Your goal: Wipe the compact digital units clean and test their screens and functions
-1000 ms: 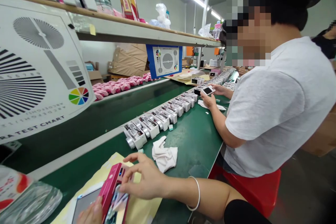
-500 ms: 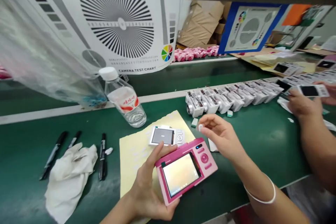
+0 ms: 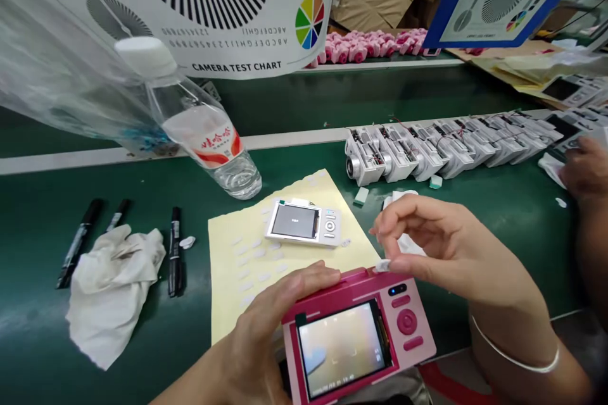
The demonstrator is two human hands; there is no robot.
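My left hand (image 3: 259, 323) is wrapped round the left side of a pink digital camera (image 3: 361, 335), fingers over its top edge. The camera's screen (image 3: 344, 348) is lit with a pale, blurry picture. My right hand (image 3: 441, 253) pinches a small white sticker (image 3: 382, 265) between thumb and fingers at the camera's top edge; whether the sticker touches the camera I cannot tell. Just behind, a white digital camera (image 3: 304, 223) with a grey screen lies on a yellow sheet (image 3: 228, 316) dotted with small pale oval stickers.
A tilted-looking water bottle (image 3: 204, 133), marker pens (image 3: 175, 253) and a crumpled cloth (image 3: 114, 291) stand or lie left. Several opened white camera bodies (image 3: 408, 152) line the back right. Test charts (image 3: 228, 44) hang above. A co-worker's hand (image 3: 586, 168) is at far right.
My right hand has brought the white sticker down to the pink camera's top edge. The pink camera has come nearer and lower in view, and the view itself has shifted.
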